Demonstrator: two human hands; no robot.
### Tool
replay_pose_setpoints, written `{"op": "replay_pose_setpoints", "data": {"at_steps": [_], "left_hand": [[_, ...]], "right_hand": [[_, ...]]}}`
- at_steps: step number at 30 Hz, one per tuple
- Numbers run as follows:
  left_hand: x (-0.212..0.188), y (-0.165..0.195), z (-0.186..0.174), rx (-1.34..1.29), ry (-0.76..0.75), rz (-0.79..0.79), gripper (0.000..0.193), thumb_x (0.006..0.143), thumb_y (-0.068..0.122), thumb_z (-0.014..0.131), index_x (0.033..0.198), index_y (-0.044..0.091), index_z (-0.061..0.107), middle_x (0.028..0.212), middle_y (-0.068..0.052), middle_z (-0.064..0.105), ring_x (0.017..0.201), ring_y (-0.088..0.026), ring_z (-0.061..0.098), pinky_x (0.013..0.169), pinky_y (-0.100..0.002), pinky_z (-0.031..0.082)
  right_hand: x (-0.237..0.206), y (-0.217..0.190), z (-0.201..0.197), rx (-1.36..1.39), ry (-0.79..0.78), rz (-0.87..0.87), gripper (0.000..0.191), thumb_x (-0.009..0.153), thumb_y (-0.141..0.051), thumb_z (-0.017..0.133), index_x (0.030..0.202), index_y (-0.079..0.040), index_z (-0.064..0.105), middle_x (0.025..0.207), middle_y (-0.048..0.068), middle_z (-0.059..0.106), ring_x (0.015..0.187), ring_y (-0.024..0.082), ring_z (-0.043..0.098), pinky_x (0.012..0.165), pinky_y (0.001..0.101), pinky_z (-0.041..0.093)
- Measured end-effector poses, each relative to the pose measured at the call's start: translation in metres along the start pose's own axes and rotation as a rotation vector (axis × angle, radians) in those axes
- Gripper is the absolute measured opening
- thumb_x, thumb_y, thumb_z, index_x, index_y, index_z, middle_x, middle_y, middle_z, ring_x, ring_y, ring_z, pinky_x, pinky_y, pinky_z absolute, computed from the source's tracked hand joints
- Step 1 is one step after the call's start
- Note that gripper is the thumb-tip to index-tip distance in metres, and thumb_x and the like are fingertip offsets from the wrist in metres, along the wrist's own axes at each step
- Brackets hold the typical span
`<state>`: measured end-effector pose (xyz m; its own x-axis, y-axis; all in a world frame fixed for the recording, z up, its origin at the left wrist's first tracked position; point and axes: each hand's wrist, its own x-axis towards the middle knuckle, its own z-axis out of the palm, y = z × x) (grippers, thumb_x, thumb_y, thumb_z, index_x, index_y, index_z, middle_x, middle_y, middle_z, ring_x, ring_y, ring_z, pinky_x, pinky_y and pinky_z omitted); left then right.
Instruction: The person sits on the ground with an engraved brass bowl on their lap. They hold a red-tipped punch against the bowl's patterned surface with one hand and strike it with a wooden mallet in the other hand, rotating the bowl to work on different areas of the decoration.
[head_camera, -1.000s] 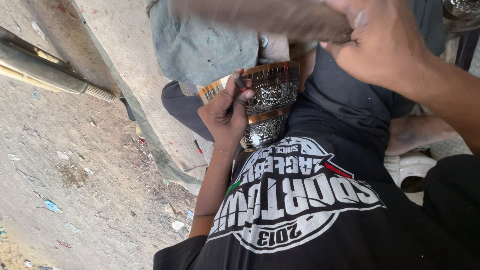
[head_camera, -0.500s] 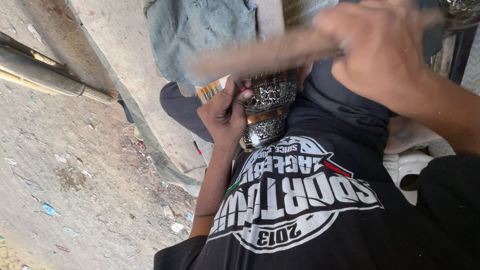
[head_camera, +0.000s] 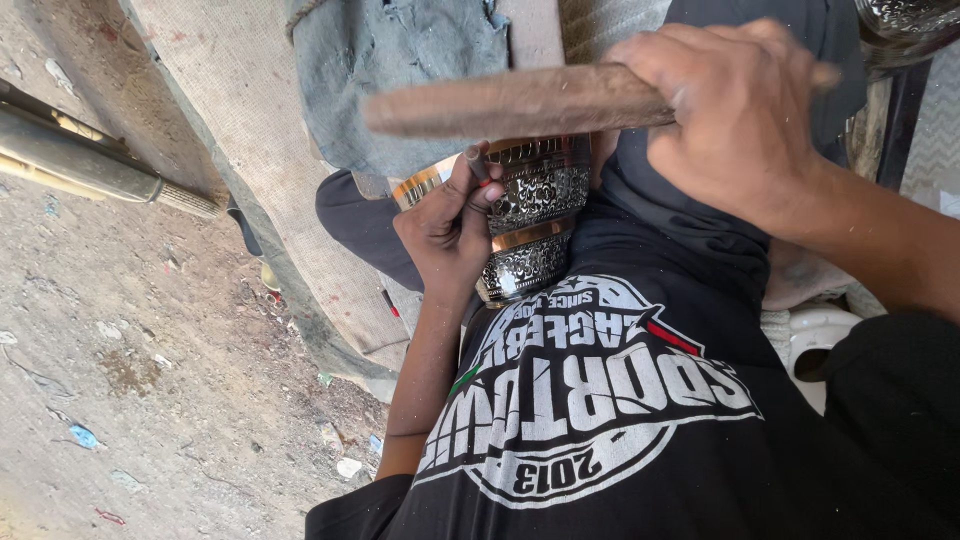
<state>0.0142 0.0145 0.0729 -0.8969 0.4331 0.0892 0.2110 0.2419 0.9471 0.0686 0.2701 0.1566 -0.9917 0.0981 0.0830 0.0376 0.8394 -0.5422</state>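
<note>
Outdoors, left hand (head_camera: 450, 225) pinching a small punch (head_camera: 475, 165) against an engraved metal vase (head_camera: 535, 215) in the lap — right hand (head_camera: 740, 110) fingers wrapped tight around a wooden mallet (head_camera: 510, 100), just above.

Wooden stick (head_camera: 520, 100): blurred, far end hidden in right hand (head_camera: 740, 120).
Second engraved vessel (head_camera: 905, 25): cut off at top-right corner.

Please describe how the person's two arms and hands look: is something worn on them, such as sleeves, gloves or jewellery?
Both forearms are bare. The left hand and the right hand wear no gloves, and no ring, watch or bracelet shows. A short black sleeve covers the left upper arm, part of a black T-shirt with a white printed emblem. Grey dust marks the right hand's knuckles.
</note>
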Motion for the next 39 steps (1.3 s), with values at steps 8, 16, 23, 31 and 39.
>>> {"op": "replay_pose_setpoints", "data": {"at_steps": [8, 16, 23, 31, 39], "left_hand": [[0.000, -0.006, 0.002, -0.105, -0.011, 0.040, 0.040, 0.094, -0.012, 0.072, 0.130, 0.006, 0.068, 0.114, -0.013, 0.077, 0.104, -0.013, 0.075, 0.097, -0.026, 0.061], [0.008, 0.004, 0.000, 0.011, -0.063, 0.047, 0.047, 0.092, -0.015, 0.070, 0.132, 0.008, 0.068, 0.103, -0.010, 0.080, 0.097, -0.011, 0.078, 0.091, -0.025, 0.061], [0.070, 0.001, -0.024, -0.029, -0.674, 0.267, 0.058, 0.084, -0.013, 0.070, 0.138, 0.005, 0.063, 0.106, -0.012, 0.078, 0.092, -0.017, 0.078, 0.088, -0.028, 0.063], [0.091, -0.007, -0.024, -0.123, -0.907, 0.333, 0.053, 0.078, -0.017, 0.062, 0.123, 0.007, 0.074, 0.095, -0.012, 0.078, 0.086, -0.019, 0.080, 0.077, -0.029, 0.063], [0.084, -0.010, -0.020, -0.030, -0.837, 0.406, 0.052, 0.074, -0.015, 0.064, 0.120, 0.009, 0.076, 0.089, -0.011, 0.078, 0.080, -0.022, 0.078, 0.074, -0.031, 0.061]], "right_hand": [[-0.006, 0.005, 0.002, 0.413, -0.018, 0.153, 0.024, 0.094, -0.012, 0.074, 0.115, -0.011, 0.063, 0.099, 0.002, 0.066, 0.087, 0.015, 0.065, 0.078, 0.0314, 0.046], [-0.025, 0.002, 0.003, -0.155, -0.016, 0.058, 0.021, 0.082, 0.000, 0.077, 0.099, -0.007, 0.068, 0.085, 0.007, 0.067, 0.077, 0.026, 0.066, 0.074, 0.0458, 0.048], [-0.067, 0.024, 0.041, 0.025, -0.030, 0.395, 0.033, 0.093, -0.016, 0.084, 0.101, -0.003, 0.055, 0.091, 0.013, 0.062, 0.078, 0.031, 0.065, 0.071, 0.0475, 0.052], [-0.129, 0.017, 0.089, -0.077, -0.071, 0.431, 0.039, 0.083, -0.008, 0.081, 0.117, -0.006, 0.061, 0.098, 0.016, 0.073, 0.084, 0.038, 0.072, 0.069, 0.0460, 0.054], [-0.148, 0.020, 0.085, 0.335, 0.217, 0.457, 0.044, 0.088, 0.004, 0.080, 0.127, -0.004, 0.061, 0.107, 0.015, 0.073, 0.097, 0.023, 0.073, 0.082, 0.0329, 0.058]]}}
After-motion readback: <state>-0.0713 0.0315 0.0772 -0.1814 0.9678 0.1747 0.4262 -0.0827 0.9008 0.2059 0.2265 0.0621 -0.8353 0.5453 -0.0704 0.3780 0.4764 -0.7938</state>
